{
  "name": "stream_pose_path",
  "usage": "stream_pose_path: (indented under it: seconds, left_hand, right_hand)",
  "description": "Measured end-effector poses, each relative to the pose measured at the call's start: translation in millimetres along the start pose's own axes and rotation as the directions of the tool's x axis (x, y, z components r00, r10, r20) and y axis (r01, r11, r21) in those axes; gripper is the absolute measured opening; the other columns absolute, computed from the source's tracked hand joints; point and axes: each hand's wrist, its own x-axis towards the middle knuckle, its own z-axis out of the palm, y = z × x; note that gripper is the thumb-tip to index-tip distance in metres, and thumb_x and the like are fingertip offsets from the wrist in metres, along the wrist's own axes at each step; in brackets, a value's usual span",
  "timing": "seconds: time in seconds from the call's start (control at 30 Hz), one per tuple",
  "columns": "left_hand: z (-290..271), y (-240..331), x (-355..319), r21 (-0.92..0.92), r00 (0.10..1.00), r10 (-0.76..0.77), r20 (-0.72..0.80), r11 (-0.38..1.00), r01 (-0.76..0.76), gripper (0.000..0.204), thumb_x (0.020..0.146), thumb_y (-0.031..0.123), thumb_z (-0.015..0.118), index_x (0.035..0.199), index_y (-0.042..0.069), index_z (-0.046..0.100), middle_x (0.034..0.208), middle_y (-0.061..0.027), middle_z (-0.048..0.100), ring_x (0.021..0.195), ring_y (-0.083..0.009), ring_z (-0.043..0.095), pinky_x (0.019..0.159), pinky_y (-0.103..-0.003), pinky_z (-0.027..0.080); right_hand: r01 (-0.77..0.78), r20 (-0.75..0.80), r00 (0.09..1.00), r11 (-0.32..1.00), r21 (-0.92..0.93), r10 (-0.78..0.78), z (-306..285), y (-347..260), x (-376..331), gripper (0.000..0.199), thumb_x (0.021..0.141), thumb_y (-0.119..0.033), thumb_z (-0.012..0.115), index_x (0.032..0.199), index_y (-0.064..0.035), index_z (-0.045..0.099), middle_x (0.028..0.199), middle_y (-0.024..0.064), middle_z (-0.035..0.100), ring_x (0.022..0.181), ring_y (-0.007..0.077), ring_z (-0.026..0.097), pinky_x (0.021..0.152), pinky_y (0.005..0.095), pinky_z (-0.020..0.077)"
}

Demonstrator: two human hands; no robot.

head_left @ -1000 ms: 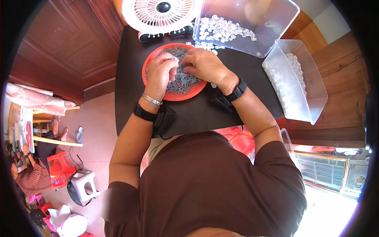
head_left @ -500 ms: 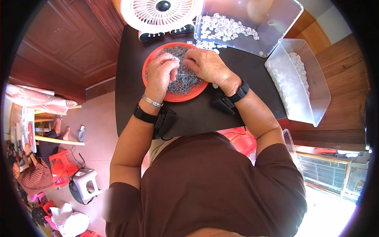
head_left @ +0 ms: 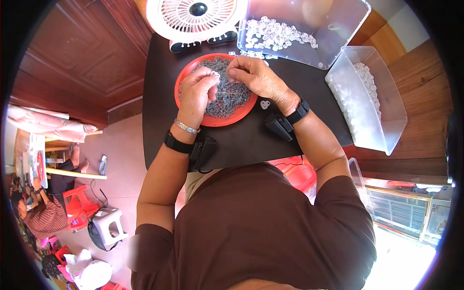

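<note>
A red round tray [head_left: 232,119] on the dark table holds a heap of small grey screw-like pieces [head_left: 223,104]. Over its left half, my left hand [head_left: 197,92] is closed, pinching a small white plastic piece [head_left: 215,74] between thumb and forefinger. My right hand [head_left: 256,77] hovers above the tray's right side, thumb and fingertips pressed together; whatever sits between them is too small to make out. Beside my right wrist, a loose white plastic piece [head_left: 265,104] with holes lies on the table.
A white fan [head_left: 193,21] stands behind the tray. A clear bin [head_left: 333,29] with scattered white pieces lies at the back, more pieces at its mouth. On the right is another translucent bin [head_left: 367,106] of white parts. Another person [head_left: 48,212] sits far left.
My right hand has shifted slightly right and away from my left hand, and the loose white piece beside its wrist now shows fully. My left hand stays nearly in place.
</note>
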Motion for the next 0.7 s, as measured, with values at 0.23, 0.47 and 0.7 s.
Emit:
stream_pose_path:
  seconds: [0.23,0.47,0.7]
  left_hand:
    - [4,-1,0,-0.02,1.0,0.024,0.015,1.0,-0.024,0.013,0.081,0.016,0.058,0.074,0.005,0.06,0.064,0.001,0.056,0.054,-0.0058,0.05,0.045,-0.019,0.035]
    - [0,-2,1,-0.005,0.999,0.013,0.03,1.0,-0.013,0.014,0.081,0.017,0.058,0.074,0.005,0.06,0.066,-0.0001,0.058,0.054,-0.006,0.051,0.047,-0.019,0.036]
    - [5,2,-3,-0.113,0.988,-0.018,0.151,0.993,0.035,0.016,0.086,0.018,0.053,0.08,0.004,0.059,0.075,-0.0049,0.061,0.061,-0.0109,0.056,0.053,-0.021,0.041]
  right_hand:
    - [-0.066,-0.042,0.997,0.997,0.042,0.068,1,-8,-1,0.023,0.093,-0.024,0.054,0.085,-0.0019,0.056,0.072,-0.0005,0.055,0.068,0.0064,0.05,0.065,0.0221,0.0431]
    - [-0.038,-0.046,0.998,0.996,-0.086,0.034,3,-6,-2,0.033,0.096,-0.031,0.046,0.08,-0.0027,0.053,0.066,-0.0005,0.051,0.063,0.008,0.047,0.062,0.0237,0.0415]
    - [0.037,-0.059,0.997,0.997,-0.069,-0.041,12,-7,-4,0.023,0.095,-0.022,0.052,0.085,-0.0009,0.056,0.069,0.0,0.054,0.066,0.0071,0.049,0.062,0.0232,0.0429]
